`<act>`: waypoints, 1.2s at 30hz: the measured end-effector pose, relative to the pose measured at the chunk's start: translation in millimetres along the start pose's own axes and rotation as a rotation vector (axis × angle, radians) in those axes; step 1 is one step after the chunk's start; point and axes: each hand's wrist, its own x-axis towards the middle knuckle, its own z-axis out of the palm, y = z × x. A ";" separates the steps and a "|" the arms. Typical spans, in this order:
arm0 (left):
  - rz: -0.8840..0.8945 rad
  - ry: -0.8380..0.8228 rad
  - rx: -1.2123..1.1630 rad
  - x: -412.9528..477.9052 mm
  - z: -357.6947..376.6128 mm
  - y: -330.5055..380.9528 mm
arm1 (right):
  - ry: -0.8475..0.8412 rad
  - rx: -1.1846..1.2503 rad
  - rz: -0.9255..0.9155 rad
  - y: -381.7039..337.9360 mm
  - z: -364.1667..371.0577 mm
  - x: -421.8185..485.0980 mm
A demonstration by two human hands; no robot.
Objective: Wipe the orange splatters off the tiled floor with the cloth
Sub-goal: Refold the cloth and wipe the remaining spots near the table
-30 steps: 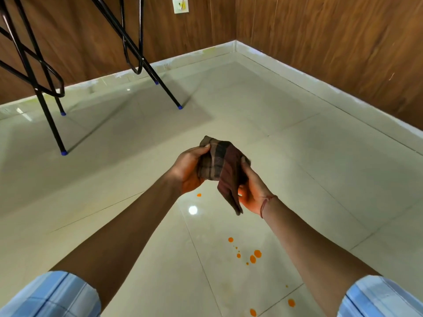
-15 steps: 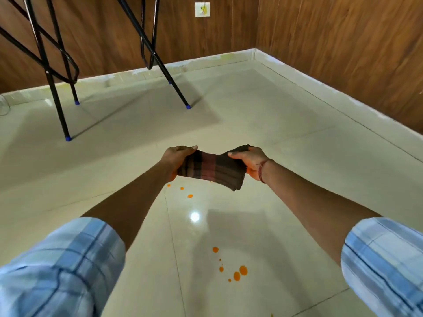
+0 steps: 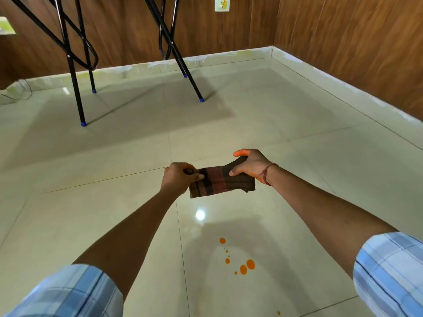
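Note:
A dark brown checked cloth [image 3: 219, 183] is stretched between both hands above the glossy cream tiled floor [image 3: 297, 179]. My left hand [image 3: 177, 179] grips its left end, and my right hand [image 3: 251, 165] grips its right end with the thumb on top. A cluster of orange splatters [image 3: 245, 267] lies on the tile nearer me, below and right of the cloth. One small orange spot [image 3: 278, 312] sits close to the bottom edge. The floor under the cloth and hands is hidden.
Black metal stand legs with blue feet [image 3: 83, 124] [image 3: 201, 100] stand on the floor at the back left. Wood-panelled walls with a pale skirting [image 3: 343, 88] close the corner at back and right. A wall socket [image 3: 222, 3] is high up. A thin cable [image 3: 23, 97] lies far left.
The bunched cloth has been pulled out into a flat band between both hands. The hands moved farther out over the floor, and the view tilted up, so the splatters now sit lower.

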 end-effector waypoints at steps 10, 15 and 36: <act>-0.035 0.085 0.238 -12.1 -26.1 -1.8 | 0.037 -0.810 -0.388 -18.3 13.3 16.6; -0.081 -0.051 -0.352 -26.7 -45.1 -10.4 | -0.212 -0.194 -0.283 -34.5 5.4 14.1; -0.355 0.286 -0.311 -83.6 -0.3 -47.3 | -0.268 0.078 -0.052 28.2 58.5 2.8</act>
